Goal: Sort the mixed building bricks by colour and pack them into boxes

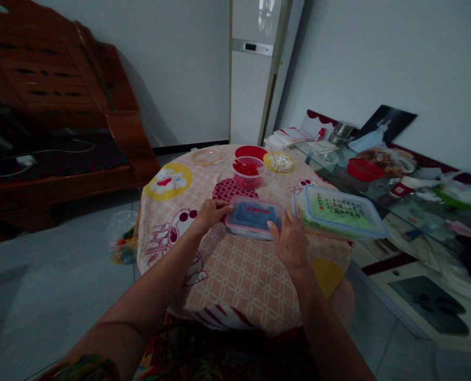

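Note:
A clear food container (255, 216) with a pink-edged lid and blue contents lies flat on the cloth-covered round table (255, 275). My left hand (211, 216) grips its left end, fingers over the edge. At the right end, my right hand (291, 241) holds the container with the thumb at its near corner. Just right of that hand is a larger container (338, 211) with a blue-edged lid, dark lettering and green contents. Behind the pink-edged container stands a round pink tub (249, 177) with red pieces in it.
A red round lid (251, 153), a pile of small white pieces (282, 163) and a clear round lid (205, 156) are at the table's back. A cluttered glass-topped stand (409, 222) borders the right side. A plastic bag (125, 241) hangs or rests at the left.

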A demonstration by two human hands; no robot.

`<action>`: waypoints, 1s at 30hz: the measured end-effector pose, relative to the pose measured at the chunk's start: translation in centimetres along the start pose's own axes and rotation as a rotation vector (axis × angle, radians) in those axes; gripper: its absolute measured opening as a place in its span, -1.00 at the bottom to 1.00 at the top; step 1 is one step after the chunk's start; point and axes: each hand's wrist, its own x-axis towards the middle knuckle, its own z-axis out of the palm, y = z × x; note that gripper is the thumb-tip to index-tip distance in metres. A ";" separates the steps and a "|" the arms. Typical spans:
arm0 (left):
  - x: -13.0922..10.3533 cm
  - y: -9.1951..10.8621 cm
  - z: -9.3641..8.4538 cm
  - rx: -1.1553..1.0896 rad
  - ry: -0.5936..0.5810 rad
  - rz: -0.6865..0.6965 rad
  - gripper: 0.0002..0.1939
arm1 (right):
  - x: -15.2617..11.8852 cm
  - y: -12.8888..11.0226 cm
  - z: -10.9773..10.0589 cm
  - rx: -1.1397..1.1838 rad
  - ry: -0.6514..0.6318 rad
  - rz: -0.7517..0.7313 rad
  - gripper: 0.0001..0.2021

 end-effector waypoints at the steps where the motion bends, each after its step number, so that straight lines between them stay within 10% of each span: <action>1: 0.0 0.0 0.0 -0.008 0.009 -0.006 -0.62 | -0.1 -0.4 -0.1 0.008 0.009 -0.083 -0.47; 7: -0.1 0.0 0.2 -0.071 0.000 -0.033 -0.63 | 0.2 -1.4 0.5 -0.086 -0.163 -0.349 -0.36; 30: 0.4 -0.6 0.2 0.038 0.021 0.058 -0.62 | -0.7 -3.0 2.2 -0.071 -0.052 -0.295 -0.36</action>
